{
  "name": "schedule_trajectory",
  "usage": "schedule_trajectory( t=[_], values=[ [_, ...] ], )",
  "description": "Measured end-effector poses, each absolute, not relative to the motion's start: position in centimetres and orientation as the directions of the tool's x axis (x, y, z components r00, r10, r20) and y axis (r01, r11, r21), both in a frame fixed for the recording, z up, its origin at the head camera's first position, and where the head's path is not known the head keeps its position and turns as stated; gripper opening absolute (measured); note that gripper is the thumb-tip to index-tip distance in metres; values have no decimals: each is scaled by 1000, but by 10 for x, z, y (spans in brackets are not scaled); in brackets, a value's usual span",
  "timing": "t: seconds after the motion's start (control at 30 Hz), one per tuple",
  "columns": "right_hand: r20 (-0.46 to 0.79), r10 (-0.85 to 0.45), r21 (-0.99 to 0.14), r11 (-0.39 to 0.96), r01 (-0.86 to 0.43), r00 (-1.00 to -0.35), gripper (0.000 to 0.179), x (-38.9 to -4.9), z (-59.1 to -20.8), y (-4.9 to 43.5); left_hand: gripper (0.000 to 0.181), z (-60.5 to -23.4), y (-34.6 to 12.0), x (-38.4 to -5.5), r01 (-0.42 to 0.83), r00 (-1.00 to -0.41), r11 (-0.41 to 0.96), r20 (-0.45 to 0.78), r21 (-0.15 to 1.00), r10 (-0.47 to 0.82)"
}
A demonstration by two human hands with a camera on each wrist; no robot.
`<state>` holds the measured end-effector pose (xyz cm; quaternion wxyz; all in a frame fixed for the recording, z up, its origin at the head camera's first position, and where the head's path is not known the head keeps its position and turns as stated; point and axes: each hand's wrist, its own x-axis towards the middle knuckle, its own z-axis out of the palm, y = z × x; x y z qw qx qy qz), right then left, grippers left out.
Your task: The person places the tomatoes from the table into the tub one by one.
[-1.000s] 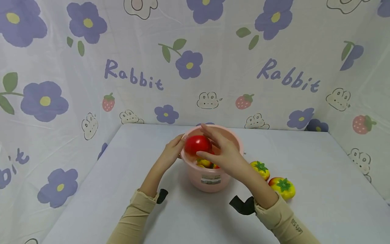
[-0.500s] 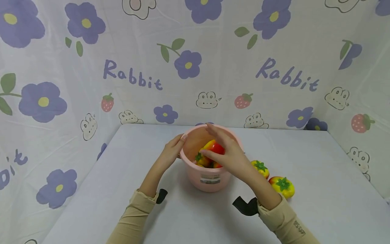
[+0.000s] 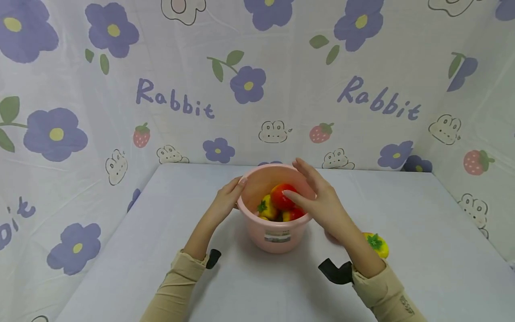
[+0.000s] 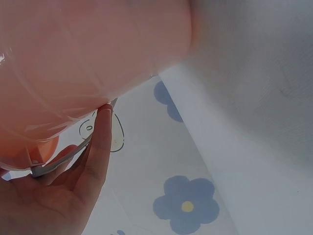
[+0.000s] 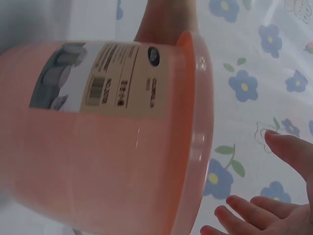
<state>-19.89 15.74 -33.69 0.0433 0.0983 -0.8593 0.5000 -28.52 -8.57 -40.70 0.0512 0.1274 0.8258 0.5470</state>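
In the head view, a pink bucket [image 3: 277,239] stands mid-table with several red-and-yellow toy fruits inside. A red one [image 3: 283,196] lies over a yellow one with a green star-shaped top [image 3: 267,207]. My left hand [image 3: 222,205] holds the bucket's left rim, thumb over the edge; in the left wrist view its fingers [image 4: 101,142] lie along the outer wall by the grey wire handle [image 4: 61,159]. My right hand [image 3: 327,206] is at the right rim with fingers spread, nothing held. In the right wrist view its fingers [image 5: 244,215] reach past the rim.
A yellow toy fruit with a green top [image 3: 376,245] lies on the white table [image 3: 422,214], partly behind my right forearm. A small reddish patch left of that forearm is too hidden to identify. A patterned curtain [image 3: 297,80] encloses the table's back and sides.
The red fruit has gone from my right hand into the bucket and settled among the others. My right hand has moved rightward to the rim. My left hand stays put.
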Motion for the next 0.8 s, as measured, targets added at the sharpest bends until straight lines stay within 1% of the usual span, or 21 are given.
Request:
schedule_trajectory(
  t=[0.17,0.5,0.63,0.8],
  values=[
    [217,-86,-818,527,-229,-972,82,-199,-340,169,58,-407,-86,-285,148,-962,370,47,917,269],
    [244,-15,-818,535,-214,-970,82,-203,-356,199,57,-408,-86,-287,151,-963,375,51,915,265],
    [238,7,-814,547,-195,-971,82,-205,-365,211,58,-409,-86,-288,153,-962,371,52,916,269],
    [156,35,-816,568,-109,-987,88,-207,-378,223,58,-410,-86,-288,150,-962,369,50,917,267]
  ],
)
